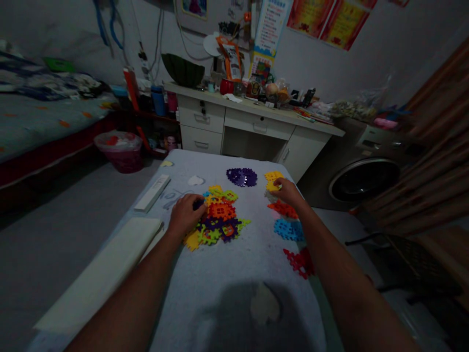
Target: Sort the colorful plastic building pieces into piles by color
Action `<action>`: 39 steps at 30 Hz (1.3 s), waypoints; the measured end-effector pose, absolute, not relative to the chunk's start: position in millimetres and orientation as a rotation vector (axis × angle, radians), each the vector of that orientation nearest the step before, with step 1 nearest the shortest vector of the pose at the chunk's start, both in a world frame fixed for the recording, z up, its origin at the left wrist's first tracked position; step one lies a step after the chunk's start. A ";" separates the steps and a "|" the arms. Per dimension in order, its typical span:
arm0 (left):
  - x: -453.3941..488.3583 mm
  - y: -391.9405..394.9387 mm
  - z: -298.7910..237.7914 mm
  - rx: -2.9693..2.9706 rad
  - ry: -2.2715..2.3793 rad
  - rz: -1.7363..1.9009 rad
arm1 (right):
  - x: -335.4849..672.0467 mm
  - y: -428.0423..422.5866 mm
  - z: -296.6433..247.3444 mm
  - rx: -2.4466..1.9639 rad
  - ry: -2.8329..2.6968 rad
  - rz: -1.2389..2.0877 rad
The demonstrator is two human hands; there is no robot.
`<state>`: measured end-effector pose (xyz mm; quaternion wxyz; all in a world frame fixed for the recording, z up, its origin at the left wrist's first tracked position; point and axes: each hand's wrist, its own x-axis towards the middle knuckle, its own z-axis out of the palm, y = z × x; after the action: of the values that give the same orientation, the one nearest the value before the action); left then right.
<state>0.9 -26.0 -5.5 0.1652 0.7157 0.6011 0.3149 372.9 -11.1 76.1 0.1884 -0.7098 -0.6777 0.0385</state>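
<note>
A mixed heap of flat plastic interlocking tiles (220, 220), orange, yellow, green and purple, lies mid-table on a pale cloth (227, 274). My left hand (186, 213) rests curled on the heap's left edge, fingers closed over a dark tile. My right hand (288, 190) pinches a yellow tile (273, 185) at a small yellow stack (273, 177). Sorted groups lie around: purple tiles (242, 177) at the back, orange-red tiles (283, 209), blue tiles (289, 230) and red tiles (301, 261) beside my right forearm.
A long white box (153, 192) and a folded white sheet (106, 269) lie at the table's left. Beyond stand a cluttered white desk (252, 122), a washing machine (362, 171), a pink bin (119, 151) and a bed (40, 122). A chair (410, 259) sits right.
</note>
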 end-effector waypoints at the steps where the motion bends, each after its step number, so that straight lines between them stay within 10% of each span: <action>1: 1.0 -26.4 -5.0 2.038 1.714 0.898 | 378.5 -1.1 73.1 -2.028 -1.876 0.067; 31: 0.6 -28.3 -3.5 2.019 1.702 0.919 | 367.0 71.9 53.2 -2.036 -1.522 -0.020; 39: 1.3 -29.0 -3.3 2.020 1.710 0.918 | 294.5 27.6 65.7 -1.673 -2.120 0.613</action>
<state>1.3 -29.0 -3.3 0.1693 0.7106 0.6017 0.3231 294.5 27.6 65.7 0.1850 -0.5937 -0.7524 0.2174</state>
